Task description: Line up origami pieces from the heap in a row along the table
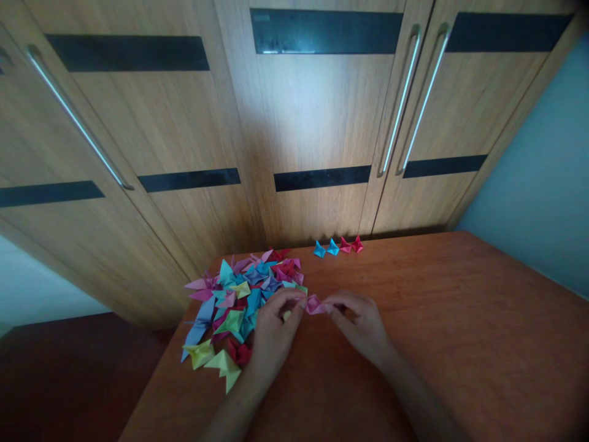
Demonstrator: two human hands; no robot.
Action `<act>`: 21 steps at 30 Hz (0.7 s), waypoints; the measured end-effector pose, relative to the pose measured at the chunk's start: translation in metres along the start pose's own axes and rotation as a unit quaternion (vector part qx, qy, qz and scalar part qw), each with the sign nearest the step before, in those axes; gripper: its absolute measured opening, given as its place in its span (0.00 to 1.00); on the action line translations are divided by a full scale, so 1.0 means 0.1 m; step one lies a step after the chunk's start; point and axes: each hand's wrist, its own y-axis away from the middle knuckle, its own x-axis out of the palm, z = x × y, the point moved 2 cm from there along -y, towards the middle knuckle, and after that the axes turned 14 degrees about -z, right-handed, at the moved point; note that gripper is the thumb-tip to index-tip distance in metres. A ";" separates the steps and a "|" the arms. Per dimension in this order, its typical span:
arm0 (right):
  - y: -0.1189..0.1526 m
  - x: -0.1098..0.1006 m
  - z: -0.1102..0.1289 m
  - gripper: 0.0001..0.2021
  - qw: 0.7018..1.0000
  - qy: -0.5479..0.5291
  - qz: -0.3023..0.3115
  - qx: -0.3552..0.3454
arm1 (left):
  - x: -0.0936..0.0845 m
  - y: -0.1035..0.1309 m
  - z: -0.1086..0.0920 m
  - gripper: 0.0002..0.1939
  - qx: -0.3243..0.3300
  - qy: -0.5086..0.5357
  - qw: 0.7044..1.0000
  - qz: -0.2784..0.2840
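Between my hands, just above the table, is a small pink folded paper piece (315, 305). My left hand (277, 325) pinches its left end with thumb and forefinger. Its right end is pinched by the fingertips of my right hand (361, 322). Beside and partly behind my left hand lies a loose pile of folded paper pieces (230, 322) in blue, green, pink, red, yellow and purple. Past my hands, near the table's far edge, stands a short row of small folded pieces: blue ones (332, 247) on the left and red ones (357, 244) on the right.
The reddish-brown wooden table (460, 344) reaches out to the right. Behind its far edge rises a wooden cabinet (313, 116) with dark strips and long metal handles (401, 101). A pale blue wall (538, 166) borders the right side. Dark floor (83, 374) shows at the lower left.
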 end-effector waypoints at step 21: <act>-1.03 -0.89 -1.88 0.20 0.833 0.479 -0.169 0.218 | 0.39 0.66 0.04 0.11 0.012 -0.078 0.974 0.214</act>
